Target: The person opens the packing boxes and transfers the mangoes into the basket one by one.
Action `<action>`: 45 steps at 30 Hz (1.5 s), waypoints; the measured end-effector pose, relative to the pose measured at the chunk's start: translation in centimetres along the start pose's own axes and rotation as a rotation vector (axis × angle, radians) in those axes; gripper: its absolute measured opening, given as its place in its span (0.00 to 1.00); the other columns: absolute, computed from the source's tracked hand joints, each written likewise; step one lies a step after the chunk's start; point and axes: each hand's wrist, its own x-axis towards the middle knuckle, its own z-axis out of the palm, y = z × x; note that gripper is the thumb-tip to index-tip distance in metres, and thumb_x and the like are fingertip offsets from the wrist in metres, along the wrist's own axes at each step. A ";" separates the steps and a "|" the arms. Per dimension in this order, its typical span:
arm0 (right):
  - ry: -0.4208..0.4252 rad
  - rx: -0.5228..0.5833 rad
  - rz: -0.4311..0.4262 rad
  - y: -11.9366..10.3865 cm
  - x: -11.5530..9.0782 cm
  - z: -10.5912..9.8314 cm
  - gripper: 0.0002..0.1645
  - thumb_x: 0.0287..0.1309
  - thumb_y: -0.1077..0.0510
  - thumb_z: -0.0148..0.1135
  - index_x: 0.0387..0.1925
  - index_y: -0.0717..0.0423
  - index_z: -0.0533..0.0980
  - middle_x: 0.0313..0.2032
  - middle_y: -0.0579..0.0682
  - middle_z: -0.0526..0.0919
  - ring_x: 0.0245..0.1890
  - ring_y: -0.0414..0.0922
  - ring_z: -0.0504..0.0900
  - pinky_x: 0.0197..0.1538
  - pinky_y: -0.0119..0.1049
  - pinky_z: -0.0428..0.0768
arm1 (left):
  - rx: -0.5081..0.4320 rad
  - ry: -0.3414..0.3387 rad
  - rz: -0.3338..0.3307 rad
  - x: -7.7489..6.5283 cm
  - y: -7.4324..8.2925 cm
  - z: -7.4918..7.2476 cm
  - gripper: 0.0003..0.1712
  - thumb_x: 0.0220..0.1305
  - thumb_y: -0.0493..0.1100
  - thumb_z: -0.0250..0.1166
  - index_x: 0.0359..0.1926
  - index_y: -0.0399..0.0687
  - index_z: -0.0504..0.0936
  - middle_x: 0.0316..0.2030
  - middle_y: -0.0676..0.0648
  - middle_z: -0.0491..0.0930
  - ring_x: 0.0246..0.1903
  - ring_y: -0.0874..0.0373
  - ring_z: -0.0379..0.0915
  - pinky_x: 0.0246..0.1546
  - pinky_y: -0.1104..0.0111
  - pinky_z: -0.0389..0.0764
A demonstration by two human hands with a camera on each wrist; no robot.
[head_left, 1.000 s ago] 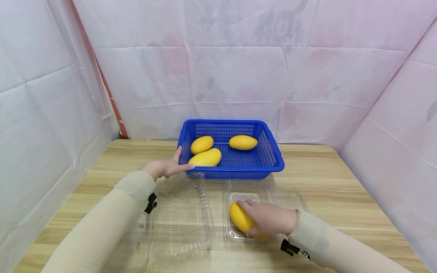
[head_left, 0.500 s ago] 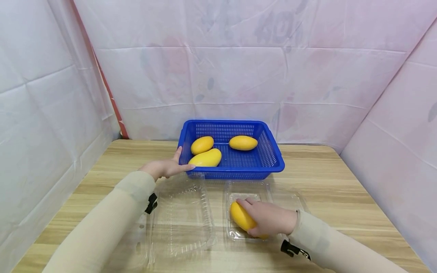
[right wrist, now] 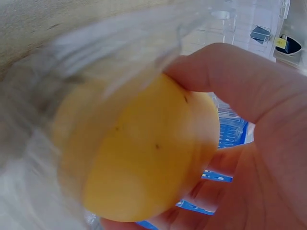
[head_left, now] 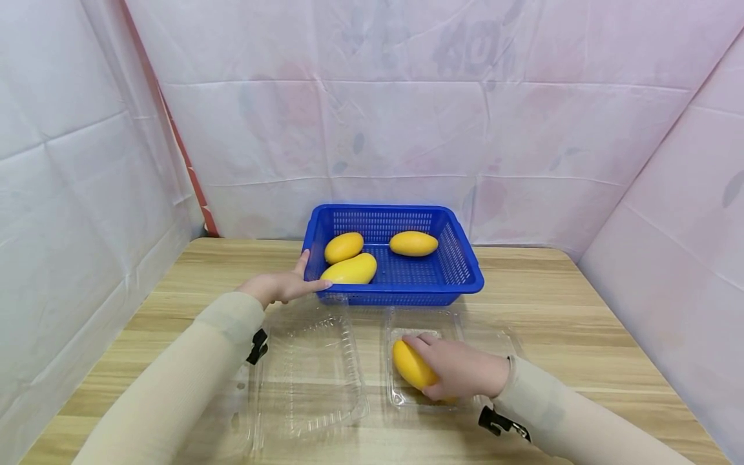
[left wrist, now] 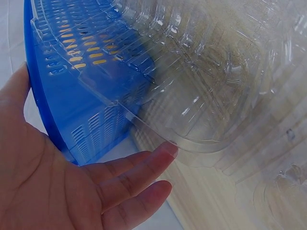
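Observation:
In the head view my right hand (head_left: 465,369) grips a yellow mango (head_left: 411,365) from its right side, low inside a clear plastic clamshell box (head_left: 396,395). A yellow sliver shows below the fingers; whether it belongs to the same mango I cannot tell. Close up in the right wrist view, the mango (right wrist: 148,148) sits between thumb and fingers, partly behind the clear plastic. My left hand (head_left: 281,285) rests at the front left corner of a blue basket (head_left: 395,297), its digits spread along the rim. The left wrist view shows loose fingers (left wrist: 129,179) beside clear plastic.
Inside the basket lie three mangoes: one at the back left (head_left: 344,247), one at the front left (head_left: 351,268) and one at the right (head_left: 414,243). Another open clear box (head_left: 314,374) stands below my left hand. The wooden table (head_left: 540,284) has fabric walls (head_left: 401,129) around it.
My right hand and the mango in it have shifted very slightly up and to the right. The left hand and the basket stay where they were.

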 end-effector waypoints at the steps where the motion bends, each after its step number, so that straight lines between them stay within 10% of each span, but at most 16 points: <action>1: 0.004 -0.003 -0.003 0.0 0.0 0.0 0.49 0.45 0.55 0.69 0.66 0.64 0.57 0.57 0.58 0.70 0.41 0.44 0.76 0.47 0.42 0.76 | 0.001 0.001 0.000 0.0 0.0 0.0 0.59 0.59 0.74 0.45 0.67 0.56 0.12 0.70 0.32 0.33 0.54 0.35 0.66 0.51 0.41 0.64; 45: 0.110 -0.094 -0.038 0.3 -0.8 -1.4 0.48 0.40 0.53 0.71 0.64 0.60 0.61 0.48 0.50 0.73 0.33 0.39 0.73 0.31 0.35 0.76 | -0.019 0.005 0.016 0.0 -0.1 0.1 0.59 0.60 0.73 0.46 0.66 0.56 0.12 0.70 0.34 0.28 0.54 0.34 0.66 0.52 0.40 0.63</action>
